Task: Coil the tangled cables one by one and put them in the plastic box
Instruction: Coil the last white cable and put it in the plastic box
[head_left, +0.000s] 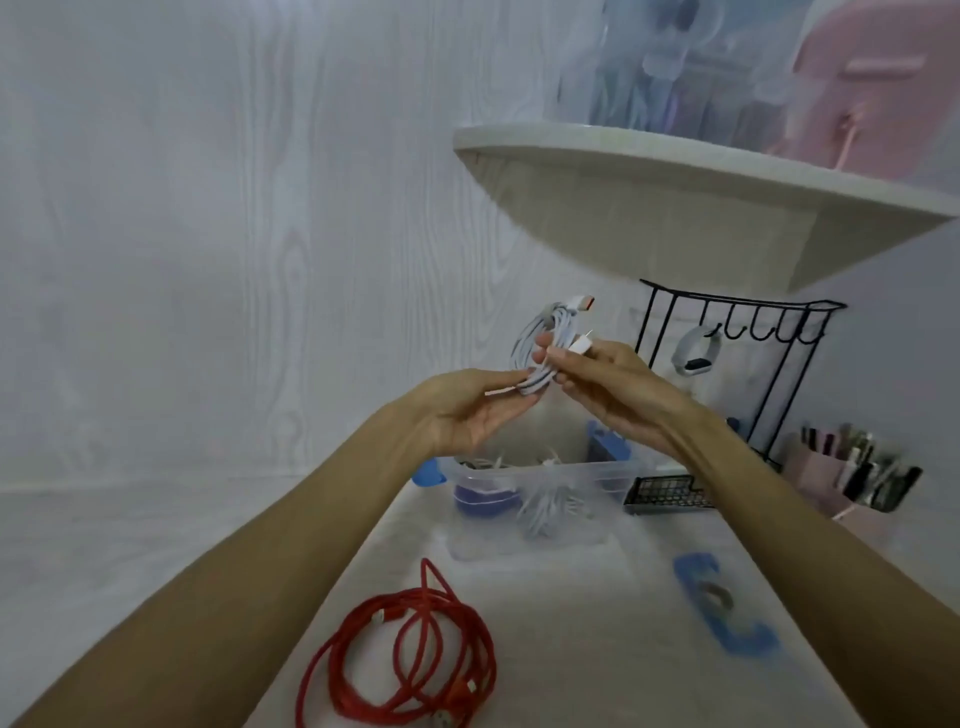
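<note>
Above the clear plastic box (524, 480), the left hand (470, 410) is supporting the coiled white cable (540, 353) on relaxed fingers while the right hand (605, 382) is pinching its loose connector end, so any slackening risks the coil springing open.

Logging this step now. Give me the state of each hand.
Left hand: fingers fairly straight, supporting the white cable coil from below.
Right hand: pinching the coil and its plug end.
</note>
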